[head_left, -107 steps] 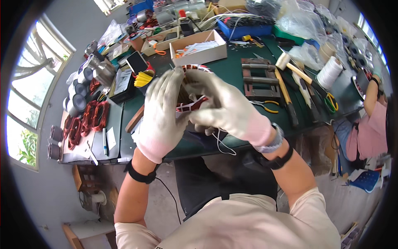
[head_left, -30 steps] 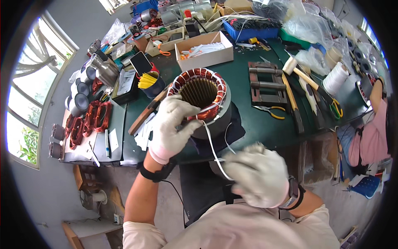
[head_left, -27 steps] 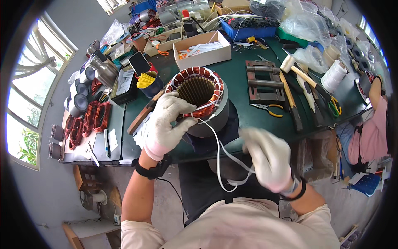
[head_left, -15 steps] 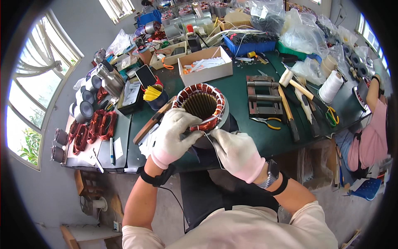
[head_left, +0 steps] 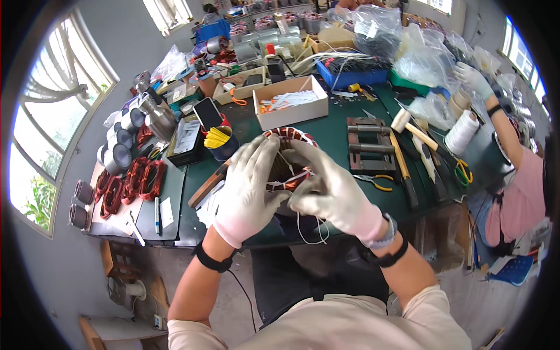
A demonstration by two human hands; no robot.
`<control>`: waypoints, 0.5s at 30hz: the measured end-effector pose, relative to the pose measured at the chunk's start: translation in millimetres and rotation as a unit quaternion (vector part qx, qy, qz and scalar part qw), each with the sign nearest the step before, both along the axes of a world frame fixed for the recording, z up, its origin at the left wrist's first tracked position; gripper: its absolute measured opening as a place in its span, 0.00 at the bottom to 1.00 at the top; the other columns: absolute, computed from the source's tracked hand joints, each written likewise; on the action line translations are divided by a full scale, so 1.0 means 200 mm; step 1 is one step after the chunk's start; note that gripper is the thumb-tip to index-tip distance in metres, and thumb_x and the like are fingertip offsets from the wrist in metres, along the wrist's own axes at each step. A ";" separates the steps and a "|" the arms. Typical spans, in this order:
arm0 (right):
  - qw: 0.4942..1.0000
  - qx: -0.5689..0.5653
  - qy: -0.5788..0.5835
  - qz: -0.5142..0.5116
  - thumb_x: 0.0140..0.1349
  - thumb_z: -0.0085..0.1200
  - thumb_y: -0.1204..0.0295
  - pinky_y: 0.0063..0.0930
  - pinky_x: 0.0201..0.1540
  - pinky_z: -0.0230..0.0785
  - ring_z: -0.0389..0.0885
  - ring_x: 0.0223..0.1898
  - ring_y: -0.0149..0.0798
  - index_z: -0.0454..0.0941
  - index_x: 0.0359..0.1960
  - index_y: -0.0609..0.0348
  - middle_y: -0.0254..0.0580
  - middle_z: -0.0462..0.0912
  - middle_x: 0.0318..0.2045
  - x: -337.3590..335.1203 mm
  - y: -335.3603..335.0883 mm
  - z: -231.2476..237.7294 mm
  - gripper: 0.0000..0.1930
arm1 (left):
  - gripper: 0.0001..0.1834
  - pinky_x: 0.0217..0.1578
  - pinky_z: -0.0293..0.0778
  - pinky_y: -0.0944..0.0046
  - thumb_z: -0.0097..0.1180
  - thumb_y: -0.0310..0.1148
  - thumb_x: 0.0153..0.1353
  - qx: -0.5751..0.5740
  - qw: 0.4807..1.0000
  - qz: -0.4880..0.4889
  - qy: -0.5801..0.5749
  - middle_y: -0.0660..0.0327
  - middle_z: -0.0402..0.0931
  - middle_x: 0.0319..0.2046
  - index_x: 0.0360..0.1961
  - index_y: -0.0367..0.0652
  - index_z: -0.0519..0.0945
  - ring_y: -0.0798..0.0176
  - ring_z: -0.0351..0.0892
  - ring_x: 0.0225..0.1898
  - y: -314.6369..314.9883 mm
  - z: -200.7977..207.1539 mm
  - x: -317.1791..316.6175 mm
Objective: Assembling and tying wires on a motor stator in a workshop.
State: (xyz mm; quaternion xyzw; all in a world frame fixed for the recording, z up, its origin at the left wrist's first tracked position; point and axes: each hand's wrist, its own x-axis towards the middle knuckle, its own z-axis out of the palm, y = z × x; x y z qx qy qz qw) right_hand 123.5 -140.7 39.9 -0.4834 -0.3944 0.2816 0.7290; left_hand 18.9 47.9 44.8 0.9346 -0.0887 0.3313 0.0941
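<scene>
A motor stator (head_left: 294, 134) with copper windings laced in white cord stands at the bench edge, largely covered by my hands. My left hand (head_left: 249, 189), in a white glove, lies along its near left side with straight fingers reaching over the rim. My gloved right hand (head_left: 337, 188) arches over the right side, index finger and thumb apart; its fingertips are partly hidden. Between the hands a thin pale strand shows inside the bore. A loose white cord (head_left: 309, 240) hangs in a loop below my right hand.
Left of the stator are a wooden bar (head_left: 209, 185), a cup of yellow sleeves (head_left: 218, 140) and copper coils (head_left: 135, 176). An open carton (head_left: 291, 111) stands behind. On the right lie a metal fixture (head_left: 371, 146), pliers (head_left: 374, 182) and hammers (head_left: 413, 125). A co-worker's gloved hand (head_left: 472, 80) reaches in.
Both hands have risen over the stator's top; my left fingers have straightened and my right fingers have spread. The cord now hangs in a loop. A co-worker's arm has reached forward at right.
</scene>
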 end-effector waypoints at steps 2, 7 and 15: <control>0.993 -0.043 0.090 0.057 0.70 0.62 0.74 0.24 0.34 0.76 0.81 0.30 0.24 0.70 0.68 0.68 0.41 0.85 0.44 0.01 0.03 0.03 0.27 | 0.51 0.72 0.65 0.43 0.75 0.23 0.48 -0.068 0.997 -0.024 0.017 0.42 0.70 0.70 0.75 0.35 0.65 0.38 0.69 0.71 0.01 -0.08 -0.01; 0.926 -0.097 -0.281 -0.235 0.69 0.59 0.77 0.29 0.30 0.72 0.83 0.26 0.35 0.85 0.44 0.61 0.43 0.85 0.30 -0.03 -0.18 -0.26 0.05 | 0.37 0.51 0.81 0.54 0.73 0.17 0.50 -0.112 0.992 -0.053 0.026 0.54 0.87 0.47 0.65 0.37 0.78 0.48 0.86 0.49 -0.05 -0.06 0.00; 0.882 -0.089 -0.378 -0.267 0.62 0.58 0.83 0.39 0.31 0.72 0.81 0.29 0.53 0.83 0.38 0.58 0.46 0.80 0.27 -0.09 -0.21 -0.19 0.07 | 0.21 0.47 0.81 0.56 0.75 0.23 0.50 -0.064 0.996 -0.063 -0.028 0.57 0.88 0.43 0.48 0.40 0.88 0.51 0.87 0.44 -0.04 -0.10 0.00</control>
